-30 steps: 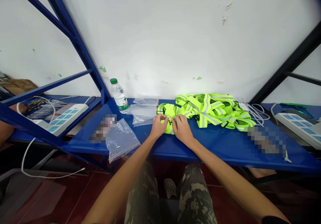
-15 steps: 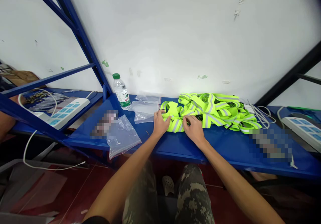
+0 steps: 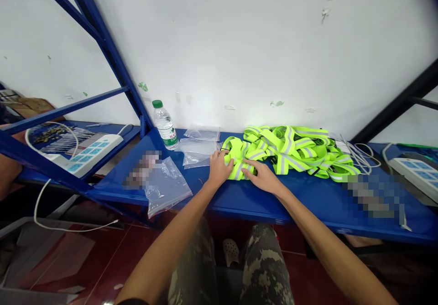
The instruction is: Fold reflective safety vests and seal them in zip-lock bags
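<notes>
A folded neon-yellow reflective strap with grey stripes lies on the blue shelf in front of me. My left hand is closed around its left side, thumb towards the front, other fingers partly hidden behind the fabric. From the right, my right hand grips the front of the same folded strap, its thumb below and its fingers reaching over the bands. Just beyond that hand spreads a tangled pile of similar reflective straps, with dark pieces showing among the bands.
Clear zip bags lie left of the strap, and another clear bag overhangs the front edge of the blue shelf. A water bottle stands near the wall. Power strips and white cables flank the work area.
My right hand has shifted slightly left onto the folded strap, its fingers now stretched further across. My left hand stays at the strap's left side.
</notes>
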`<state>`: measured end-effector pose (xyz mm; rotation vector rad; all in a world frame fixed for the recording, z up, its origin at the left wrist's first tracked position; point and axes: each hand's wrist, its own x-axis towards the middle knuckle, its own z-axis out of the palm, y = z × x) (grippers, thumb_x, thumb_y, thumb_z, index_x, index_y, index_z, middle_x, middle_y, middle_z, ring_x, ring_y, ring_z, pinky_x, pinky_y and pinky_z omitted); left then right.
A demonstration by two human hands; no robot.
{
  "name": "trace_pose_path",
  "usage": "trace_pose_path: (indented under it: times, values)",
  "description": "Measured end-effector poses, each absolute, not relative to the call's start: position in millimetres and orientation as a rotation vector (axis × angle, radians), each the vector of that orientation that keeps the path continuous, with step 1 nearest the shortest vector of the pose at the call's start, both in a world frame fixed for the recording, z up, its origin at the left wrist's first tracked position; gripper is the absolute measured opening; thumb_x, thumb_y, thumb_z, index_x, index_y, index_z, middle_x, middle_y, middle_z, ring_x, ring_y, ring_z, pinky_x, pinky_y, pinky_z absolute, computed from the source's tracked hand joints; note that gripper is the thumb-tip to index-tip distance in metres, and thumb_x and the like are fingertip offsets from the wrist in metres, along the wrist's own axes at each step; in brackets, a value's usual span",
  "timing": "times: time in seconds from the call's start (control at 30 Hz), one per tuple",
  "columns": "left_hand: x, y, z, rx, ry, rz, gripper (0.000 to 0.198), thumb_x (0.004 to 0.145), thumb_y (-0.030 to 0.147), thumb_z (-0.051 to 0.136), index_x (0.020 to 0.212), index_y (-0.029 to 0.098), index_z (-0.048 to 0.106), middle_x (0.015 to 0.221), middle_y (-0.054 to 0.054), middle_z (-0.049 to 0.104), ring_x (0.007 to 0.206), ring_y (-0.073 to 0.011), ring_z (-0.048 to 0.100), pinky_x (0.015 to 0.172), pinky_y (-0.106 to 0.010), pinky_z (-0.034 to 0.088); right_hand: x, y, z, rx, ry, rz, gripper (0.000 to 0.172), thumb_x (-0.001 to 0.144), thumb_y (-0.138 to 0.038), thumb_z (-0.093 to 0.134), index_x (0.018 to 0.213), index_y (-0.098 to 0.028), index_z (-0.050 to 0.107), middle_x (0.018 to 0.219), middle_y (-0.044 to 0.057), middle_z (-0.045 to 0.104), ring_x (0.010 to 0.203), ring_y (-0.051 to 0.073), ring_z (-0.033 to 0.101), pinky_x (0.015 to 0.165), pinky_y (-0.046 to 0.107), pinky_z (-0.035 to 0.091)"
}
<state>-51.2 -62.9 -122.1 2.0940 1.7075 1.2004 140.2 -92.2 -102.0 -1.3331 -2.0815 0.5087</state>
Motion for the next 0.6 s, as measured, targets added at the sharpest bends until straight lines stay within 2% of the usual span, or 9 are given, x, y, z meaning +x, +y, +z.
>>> trace_pose_path:
  times: [0.13, 0.2, 0.33, 0.43, 0.6]
  values:
    - [-45, -66, -114, 2.167, 1.87, 1.018, 0.05, 0.085, 0.031, 0.062, 0.133, 0.019, 0.052, 0.125, -0.013, 0.057, 0.117, -0.0284, 0.049, 0.1, -0.043, 0.039, 145, -105, -108, -1.189, -2.193, 0.314, 0.046, 0.093, -0.042, 0.052, 0.128, -0.014, 0.063, 0.143, 0.015, 0.052, 0.132, 0.028, 0.051, 0.109, 0.042, 0.043]
    - [-42, -69, -110, 2.157, 1.947, 0.932, 0.058, 0.085, 0.034, 0.062, 0.139, 0.02, 0.047, 0.129, -0.014, 0.055, 0.118, -0.031, 0.047, 0.097, -0.044, 0.041, 146, -112, -108, -1.152, -2.241, 0.158, 0.045, 0.092, -0.042, 0.056, 0.126, -0.014, 0.064, 0.142, 0.015, 0.053, 0.134, 0.028, 0.048, 0.112, 0.044, 0.04]
    - [-37, -73, -107, 2.205, 2.006, 0.827, 0.05, 0.091, 0.035, 0.052, 0.141, 0.026, 0.047, 0.126, -0.013, 0.056, 0.114, -0.0322, 0.047, 0.09, -0.043, 0.042, 141, -117, -104, -1.13, -2.364, -0.021, 0.052, 0.085, -0.043, 0.066, 0.128, -0.013, 0.061, 0.13, 0.015, 0.063, 0.129, 0.031, 0.052, 0.111, 0.047, 0.042]
    - [-39, -75, -110, 2.302, 1.934, 0.814, 0.046, 0.097, 0.038, 0.04, 0.141, 0.032, 0.048, 0.122, -0.011, 0.056, 0.112, -0.0304, 0.047, 0.089, -0.043, 0.041, 139, -112, -105, -1.173, -2.385, -0.027, 0.048, 0.084, -0.039, 0.068, 0.125, -0.014, 0.062, 0.124, 0.014, 0.066, 0.12, 0.03, 0.058, 0.103, 0.045, 0.048]
    - [-46, -73, -116, 2.3, 1.756, 0.846, 0.052, 0.097, 0.034, 0.037, 0.148, 0.026, 0.038, 0.127, -0.011, 0.052, 0.114, -0.0285, 0.046, 0.095, -0.045, 0.04, 140, -105, -112, -1.142, -2.365, -0.009, 0.047, 0.087, -0.041, 0.064, 0.126, -0.014, 0.058, 0.122, 0.014, 0.066, 0.117, 0.029, 0.06, 0.1, 0.043, 0.05]
